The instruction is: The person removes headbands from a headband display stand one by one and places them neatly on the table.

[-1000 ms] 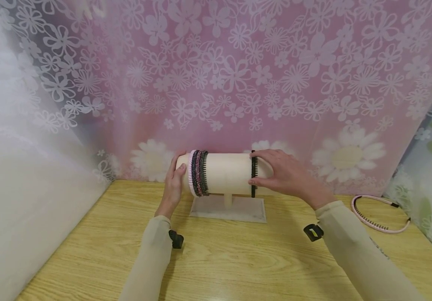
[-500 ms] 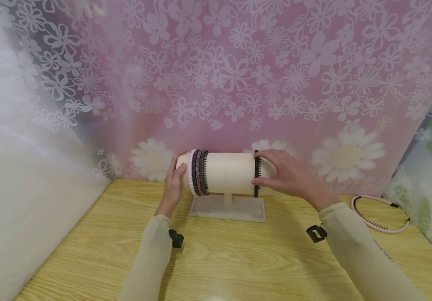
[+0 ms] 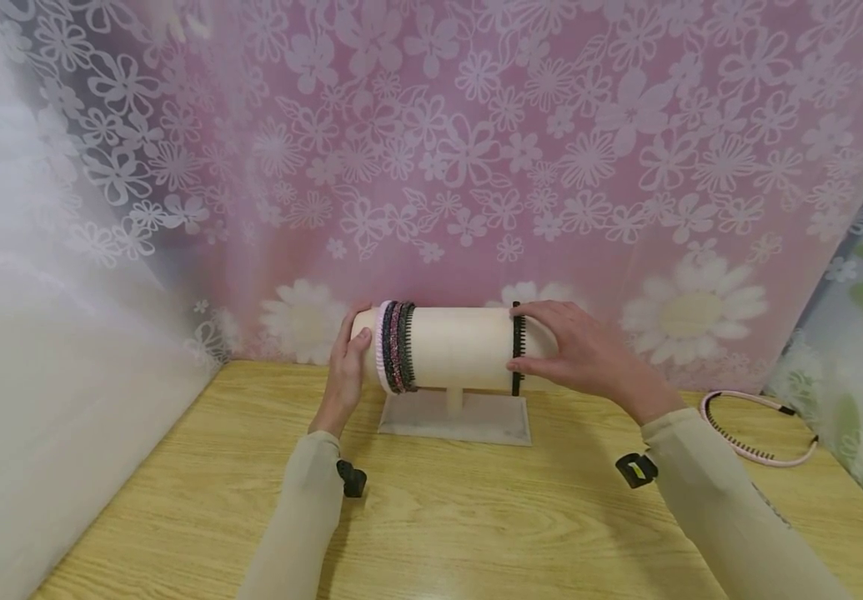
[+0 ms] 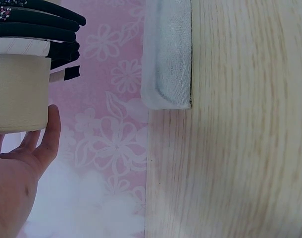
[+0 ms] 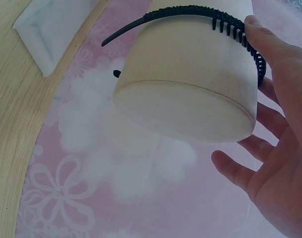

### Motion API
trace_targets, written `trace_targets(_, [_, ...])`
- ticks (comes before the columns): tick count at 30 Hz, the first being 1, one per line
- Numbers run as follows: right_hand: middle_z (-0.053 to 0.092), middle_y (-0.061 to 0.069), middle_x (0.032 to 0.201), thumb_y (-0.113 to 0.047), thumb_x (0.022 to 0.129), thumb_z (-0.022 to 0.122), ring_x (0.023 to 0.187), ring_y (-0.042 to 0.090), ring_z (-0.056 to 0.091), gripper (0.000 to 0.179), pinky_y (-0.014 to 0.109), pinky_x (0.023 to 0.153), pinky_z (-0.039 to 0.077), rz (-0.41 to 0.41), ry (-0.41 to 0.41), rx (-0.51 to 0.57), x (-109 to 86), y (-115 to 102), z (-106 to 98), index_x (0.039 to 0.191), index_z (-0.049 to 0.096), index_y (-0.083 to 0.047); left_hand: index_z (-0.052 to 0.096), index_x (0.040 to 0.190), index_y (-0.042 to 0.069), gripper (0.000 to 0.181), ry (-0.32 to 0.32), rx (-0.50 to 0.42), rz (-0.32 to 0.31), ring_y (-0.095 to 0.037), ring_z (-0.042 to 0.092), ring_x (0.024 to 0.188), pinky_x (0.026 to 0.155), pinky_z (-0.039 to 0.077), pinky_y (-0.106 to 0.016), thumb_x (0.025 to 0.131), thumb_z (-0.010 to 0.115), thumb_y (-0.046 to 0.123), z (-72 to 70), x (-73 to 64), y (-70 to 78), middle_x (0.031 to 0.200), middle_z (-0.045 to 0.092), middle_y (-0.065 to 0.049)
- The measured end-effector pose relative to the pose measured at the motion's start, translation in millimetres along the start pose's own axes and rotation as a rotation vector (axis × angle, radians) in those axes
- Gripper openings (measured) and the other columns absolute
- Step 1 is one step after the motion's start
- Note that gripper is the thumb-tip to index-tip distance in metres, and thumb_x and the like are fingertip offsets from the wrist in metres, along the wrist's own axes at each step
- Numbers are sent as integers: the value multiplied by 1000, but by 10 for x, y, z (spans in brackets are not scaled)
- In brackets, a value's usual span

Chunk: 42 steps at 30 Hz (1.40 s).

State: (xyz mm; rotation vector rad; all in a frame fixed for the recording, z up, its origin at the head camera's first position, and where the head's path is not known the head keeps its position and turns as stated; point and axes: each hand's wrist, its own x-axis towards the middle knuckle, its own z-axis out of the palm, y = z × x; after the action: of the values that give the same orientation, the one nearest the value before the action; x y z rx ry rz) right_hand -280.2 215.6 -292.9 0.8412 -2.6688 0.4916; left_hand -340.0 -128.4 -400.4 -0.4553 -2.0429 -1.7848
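A cream padded roll (image 3: 461, 350) on a pale base (image 3: 416, 418) forms a headband stand. My left hand (image 3: 344, 375) grips the roll's left end, thumb in front. Close beside it sit a pale pink striped headband (image 3: 383, 358), dark ones, a glittery one (image 3: 395, 346) and a dark toothed one (image 3: 408, 342). Toward the roll's right end, my right hand (image 3: 584, 350) pinches a black toothed headband (image 3: 518, 337) between thumb and fingers. In the right wrist view this black headband (image 5: 190, 11) arches over the roll, its teeth facing the end.
On the wooden table (image 3: 476, 517) at the far right lies a pink toothed headband (image 3: 780, 463). Part of another patterned item (image 3: 770, 505) shows beside my right sleeve. A pink flowered curtain (image 3: 431, 192) hangs right behind the stand.
My right hand has slid the black headband a little to the right along the roll. The left hand keeps its hold on the left end.
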Motion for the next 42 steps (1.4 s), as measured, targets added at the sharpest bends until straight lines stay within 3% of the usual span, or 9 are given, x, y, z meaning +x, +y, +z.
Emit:
trace_targets(4, [60,15,143,-43,85,83,135,38,53,71,59,112,40,6,2,-3,-14,4,-2,144,56,-13,41,156,25,50,-12,-8,-21,-23,56,108,89,47,-36,107,39,33,-5,-18,59,145,52,-15])
trace_targets(7, [60,15,144,-46,86,81,136,38,52,71,60,112,40,16,0,-14,-25,3,-7,144,55,-14,39,157,20,51,-24,-13,-39,-22,59,103,83,51,-35,107,39,30,-9,-59,190,144,53,-17])
trace_targets(11, [59,15,145,-47,85,81,137,39,51,72,61,113,40,23,1,-22,-33,8,-15,144,55,-14,39,157,17,52,-32,-6,-49,-21,60,98,78,52,-34,107,39,31,-11,-113,361,141,54,-18])
trace_targets(15, [60,14,144,-47,85,82,136,38,52,72,60,112,41,24,9,-28,-42,11,-14,144,56,-15,40,157,17,52,-32,-3,-46,-21,59,101,82,51,-34,106,40,31,-7,-130,409,141,55,-17])
trace_targets(20, [61,13,142,-47,84,82,135,37,53,71,60,112,41,26,20,-23,-58,17,-15,143,57,-15,40,157,17,52,-35,-13,-45,-22,59,104,83,51,-35,107,39,30,-9,-116,371,143,53,-18])
trace_targets(29, [61,14,143,-43,85,83,135,39,53,69,61,112,40,-8,42,0,-74,61,-16,142,57,-15,40,156,28,50,-12,-24,-43,-24,58,107,85,51,-38,107,39,35,-4,-11,35,146,52,-13])
trace_targets(34, [62,14,141,-41,84,84,134,39,54,69,61,111,40,-23,60,2,-82,78,-7,142,58,-13,43,154,31,48,2,-21,-10,-26,59,106,84,51,-39,107,40,39,10,-10,3,143,55,-8])
trace_targets(41, [62,15,141,-39,84,85,133,39,54,69,61,111,41,-31,74,3,-95,78,-8,142,57,-12,40,156,15,52,-33,-21,-44,-23,58,105,84,51,-36,106,40,30,-8,-108,369,144,53,-17])
trace_targets(42, [62,15,141,-39,83,85,133,39,54,69,60,110,42,-34,78,4,-96,78,-8,141,58,-12,40,156,15,52,-34,-20,-42,-23,58,104,84,51,-36,106,40,30,-10,-105,368,144,53,-17])
